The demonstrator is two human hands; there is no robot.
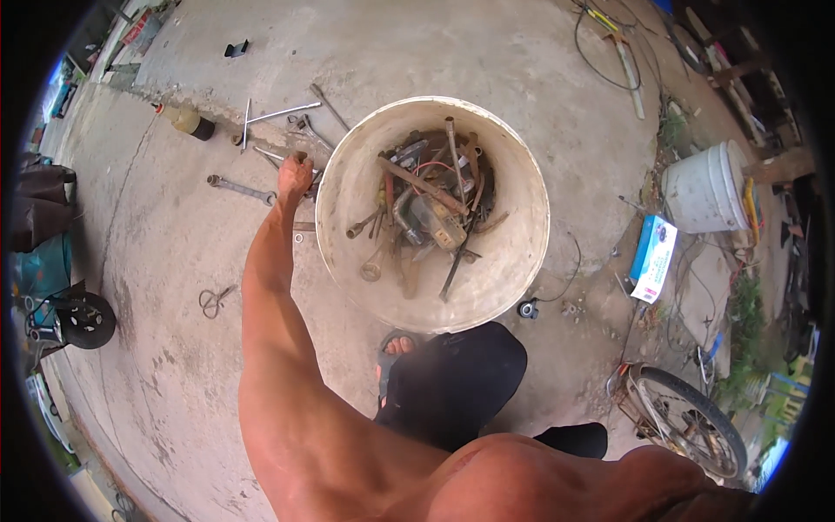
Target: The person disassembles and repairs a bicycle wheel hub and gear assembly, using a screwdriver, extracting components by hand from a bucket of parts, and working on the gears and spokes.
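Slim silvery metal tool (pixel 268 155) lies on the grey concrete floor (pixel 156 261), just outside the L side of the rim of a big round off-white tub (pixel 509 274). Person's bare left hand (pixel 295 177) is down right beside it, back of the hand up, fingers bunched close; from where I stand can't tell whether they're pinching it or only touching. R hand's not in view.

Just past the left hand, further from the person, there's a silvery cross-shaped wheel wrench (pixel 283 112), then a yellowish plastic bottle w/ a dark lower part (pixel 187 122). Grey steel spanner (pixel 242 189) lies L of the hand; dark scissor-shaped tool (pixel 218 298) is nearer the person, well apart.

Tub holds a jumbled heap of rusty metal parts (pixel 424 186), w/ a brown tube (pixel 451 157) sticking up toward the far wall. Over R, near the floor's R edge: blue-and-white cardboard box (pixel 654 258), white plastic bucket (pixel 706 190), & closer in, a spoked bicycle wheel (pixel 690 422). Person's foot (pixel 398 345) in a grey sandal (pixel 384 355) is by the tub's near rim.
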